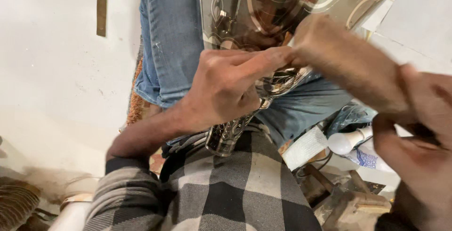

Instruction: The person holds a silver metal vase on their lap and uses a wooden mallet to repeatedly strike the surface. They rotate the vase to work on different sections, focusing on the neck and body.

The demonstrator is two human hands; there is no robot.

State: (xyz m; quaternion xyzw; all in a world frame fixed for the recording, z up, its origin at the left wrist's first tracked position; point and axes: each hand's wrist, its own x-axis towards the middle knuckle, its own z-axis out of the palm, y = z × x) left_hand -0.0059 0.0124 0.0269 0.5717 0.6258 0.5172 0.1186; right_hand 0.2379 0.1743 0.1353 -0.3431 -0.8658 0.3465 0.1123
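One patterned glass lamp shade (263, 19) lies across my lap on my jeans (172, 38), my left hand (221, 89) clamped around its neck. My right hand (414, 118) blurs beside it, grip unclear. One white bulb (346, 141) below.

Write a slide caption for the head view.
Left hand grips a shiny patterned glass piece over the lap; blurred right hand close by.

pale floor (56, 85) with white bulb (346, 141), wood scraps (353, 202)
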